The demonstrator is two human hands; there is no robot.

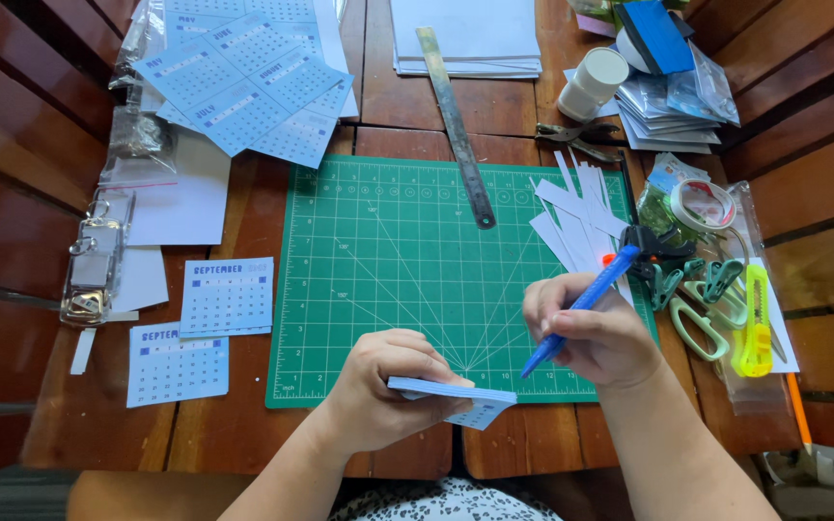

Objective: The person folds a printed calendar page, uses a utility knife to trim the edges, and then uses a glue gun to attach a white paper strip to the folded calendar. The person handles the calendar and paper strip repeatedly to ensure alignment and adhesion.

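Observation:
My left hand [383, 386] grips a small stack of light blue calendar cards [456, 397] edge-on, just over the near edge of the green cutting mat [388, 251]. My right hand [596, 333] holds a blue craft knife [581, 307], its tip pointing down-left toward the stack and close to it. Both hands hover at the mat's lower right part.
Two loose calendar cards [227, 296] lie left of the mat, more sheets [243, 82] at the back left. A steel ruler [456, 121] lies across the mat's top edge. White paper strips [576, 217], tape [702, 203], scissors [697, 323], a yellow cutter [754, 323] and clips crowd the right side.

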